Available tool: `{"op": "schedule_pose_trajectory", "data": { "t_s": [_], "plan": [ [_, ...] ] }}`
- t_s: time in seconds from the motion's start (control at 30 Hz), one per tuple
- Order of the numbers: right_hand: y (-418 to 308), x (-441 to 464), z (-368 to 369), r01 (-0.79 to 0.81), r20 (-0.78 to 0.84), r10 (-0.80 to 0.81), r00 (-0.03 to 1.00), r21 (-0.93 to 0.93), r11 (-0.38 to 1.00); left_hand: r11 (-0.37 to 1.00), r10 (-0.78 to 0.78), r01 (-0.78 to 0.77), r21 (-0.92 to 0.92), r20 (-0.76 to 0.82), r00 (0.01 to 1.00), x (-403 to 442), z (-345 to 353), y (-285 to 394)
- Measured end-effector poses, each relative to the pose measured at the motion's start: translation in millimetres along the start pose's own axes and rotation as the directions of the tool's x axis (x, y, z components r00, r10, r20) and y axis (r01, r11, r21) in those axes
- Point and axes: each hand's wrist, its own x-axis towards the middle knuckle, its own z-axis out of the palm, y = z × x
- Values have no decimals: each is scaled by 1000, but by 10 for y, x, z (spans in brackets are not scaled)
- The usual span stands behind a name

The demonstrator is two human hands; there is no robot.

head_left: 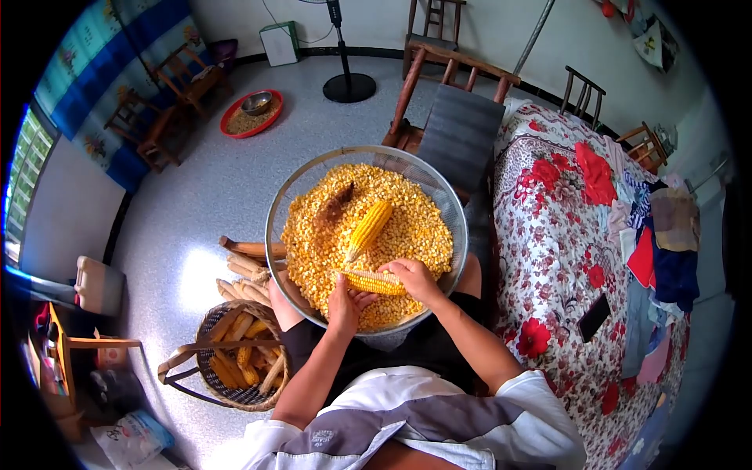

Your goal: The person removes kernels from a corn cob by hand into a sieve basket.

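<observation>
Across my lap rests a wide round metal mesh basket (458,207) heaped with loose corn kernels (415,227). Both hands hold one corn cob (372,283), lying nearly level over the near part of the heap. Part of its upper side looks bare of kernels. My left hand (345,304) is closed round its left end, and my right hand (415,280) grips the right end. Just above it a second, full yellow corn cob (368,229) lies on the kernels. Some dark brown corn silk (334,205) sits at the upper left of the heap.
At lower left stands a woven basket (270,395) with corn cobs, beside bare cobs (247,274) on the floor. A bed with a floral cover (540,235) is on the right, holding a phone (594,318) and clothes. Ahead are a wooden chair (462,117), fan (349,86) and red tray (252,131).
</observation>
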Motion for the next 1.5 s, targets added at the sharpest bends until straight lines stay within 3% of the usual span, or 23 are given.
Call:
{"op": "schedule_pose_trajectory", "data": {
  "t_s": [0.07, 0.17, 0.37, 0.4, 0.47, 0.6, 0.67, 0.7, 0.83, 0.97, 1.07, 1.17, 1.3, 1.37, 1.5],
  "plan": [
    [30, 12, -31, -55, -50, 69, 996, 233, 971, 1000, -8, 8, 5, -19, 1000, -4, 9, -8],
    [-53, -5, -69, -37, -2, 39, 999, 293, 955, 999, -1, -1, -46, -35, 999, -5, 23, 2],
    [-222, -65, -28, 114, 122, -133, 984, 155, 981, 997, 1, -1, -82, 5, 1000, 5, -26, -6],
    [-175, -50, -25, 112, 120, -132, 984, 156, 981, 998, -1, 2, -68, 13, 1000, -4, -15, -2],
    [-87, -9, -3, -26, 67, 21, 998, 77, 997, 999, -4, 5, -54, 23, 1000, -15, 2, 6],
    [-134, -23, 22, -36, -3, 36, 999, 43, 998, 1000, 2, -2, -27, -10, 1000, -6, 3, 5],
    [-71, -9, 11, -14, -46, 33, 998, 357, 934, 999, 5, -5, -43, -7, 1000, 4, -11, 9],
    [-109, -17, -13, -43, -2, 47, 999, 375, 926, 998, 6, -7, -57, -18, 1000, 1, -4, 15],
    [-310, -121, -55, 64, 135, -94, 986, 208, 976, 997, 14, -17, -75, -51, 999, -18, 25, 23],
    [-257, -169, 4, 244, 106, -244, 964, 11, 970, 997, -1, -1, -75, -33, 999, -11, -9, 20],
    [-183, -178, 48, 365, 65, -368, 927, 53, 929, 998, -4, 2, -59, -36, 999, -13, -16, 35],
    [-272, -204, 84, 394, 84, -390, 917, -48, 918, 998, -7, 5, -56, -30, 1000, -19, -22, 30],
    [-215, -176, 137, 384, -1, -384, 923, 0, 923, 999, 7, -8, -37, -34, 999, -15, -9, 17],
    [-168, -178, 164, 188, -93, -177, 980, 126, 974, 1000, 13, -13, -26, -31, 999, -17, -5, 13],
    [-150, -139, 221, 197, -201, -176, 964, 89, 976, 1000, 17, -18, -13, -21, 1000, -12, -9, 16]
  ]
}}
